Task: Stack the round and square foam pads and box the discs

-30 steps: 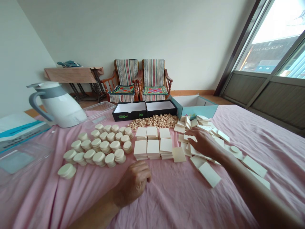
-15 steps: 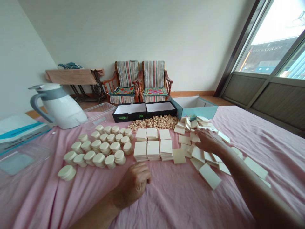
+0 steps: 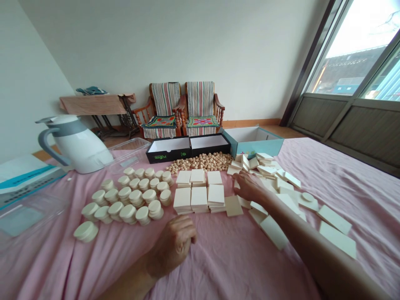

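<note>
My right hand (image 3: 250, 186) lies palm down on the loose pile of cream square tiles (image 3: 278, 183), fingers stretched toward the left, close to a single tile (image 3: 233, 205) beside the neat stacks of square tiles (image 3: 200, 191). My left hand (image 3: 173, 246) rests on the pink cloth (image 3: 225, 258) in a loose fist with nothing visible in it, just in front of those stacks. Left of the stacks stand several short piles of cream round discs (image 3: 131, 196). Behind them lies a heap of small tan wooden beads (image 3: 203, 161).
Two black open boxes (image 3: 187, 146) and a teal open box (image 3: 254, 139) stand at the back. A white jug (image 3: 76, 143), a clear plastic tray (image 3: 128, 151) and clear lids (image 3: 25, 208) are at the left. Two striped chairs (image 3: 184, 109) stand by the wall.
My right hand has slid left over the loose tiles, from the far part of the pile toward the stacked tiles. My left fist has hardly moved.
</note>
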Demonstrator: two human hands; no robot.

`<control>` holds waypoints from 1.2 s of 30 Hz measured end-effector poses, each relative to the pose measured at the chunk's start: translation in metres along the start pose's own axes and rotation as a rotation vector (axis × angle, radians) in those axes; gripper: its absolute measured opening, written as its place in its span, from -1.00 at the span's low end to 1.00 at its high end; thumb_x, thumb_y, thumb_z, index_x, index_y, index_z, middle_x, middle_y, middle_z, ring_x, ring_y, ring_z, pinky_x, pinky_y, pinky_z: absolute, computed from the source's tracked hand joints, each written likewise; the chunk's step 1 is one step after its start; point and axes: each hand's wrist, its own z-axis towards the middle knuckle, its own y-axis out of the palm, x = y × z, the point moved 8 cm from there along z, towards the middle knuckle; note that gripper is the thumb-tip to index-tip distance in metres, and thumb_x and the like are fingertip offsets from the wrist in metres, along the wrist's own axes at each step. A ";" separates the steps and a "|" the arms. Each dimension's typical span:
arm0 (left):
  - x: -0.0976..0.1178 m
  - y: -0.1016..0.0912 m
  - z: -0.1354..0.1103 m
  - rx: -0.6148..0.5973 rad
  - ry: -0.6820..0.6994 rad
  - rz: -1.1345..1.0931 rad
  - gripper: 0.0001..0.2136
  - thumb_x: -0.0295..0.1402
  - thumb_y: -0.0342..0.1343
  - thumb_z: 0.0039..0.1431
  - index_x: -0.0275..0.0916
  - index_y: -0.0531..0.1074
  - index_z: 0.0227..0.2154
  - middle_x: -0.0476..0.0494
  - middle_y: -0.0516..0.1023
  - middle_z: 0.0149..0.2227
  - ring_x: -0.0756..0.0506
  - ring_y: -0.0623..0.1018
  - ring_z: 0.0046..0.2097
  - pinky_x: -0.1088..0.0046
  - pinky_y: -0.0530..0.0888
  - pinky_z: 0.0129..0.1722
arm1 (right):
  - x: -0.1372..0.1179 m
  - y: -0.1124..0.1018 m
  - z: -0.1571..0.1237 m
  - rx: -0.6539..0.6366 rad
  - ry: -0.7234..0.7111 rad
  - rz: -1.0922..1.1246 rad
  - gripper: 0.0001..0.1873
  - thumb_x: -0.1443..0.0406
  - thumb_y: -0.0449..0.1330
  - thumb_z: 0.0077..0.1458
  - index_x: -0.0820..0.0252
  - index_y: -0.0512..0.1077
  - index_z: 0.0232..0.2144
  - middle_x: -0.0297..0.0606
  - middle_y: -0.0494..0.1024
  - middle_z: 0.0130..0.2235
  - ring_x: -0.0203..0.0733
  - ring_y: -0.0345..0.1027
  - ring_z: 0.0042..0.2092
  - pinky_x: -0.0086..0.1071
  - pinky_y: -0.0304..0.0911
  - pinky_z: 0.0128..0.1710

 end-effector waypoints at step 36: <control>-0.003 0.002 -0.005 -0.017 -0.004 -0.009 -0.74 -0.70 -0.13 0.05 -0.26 0.27 -0.60 -0.01 0.36 -0.57 0.01 0.35 -0.45 0.51 0.21 -0.42 | 0.071 -0.016 0.058 0.139 0.054 0.026 -0.46 0.38 0.16 -0.09 0.30 0.36 0.03 -0.04 0.47 -0.02 -0.04 0.29 -0.02 -0.34 0.13 -0.09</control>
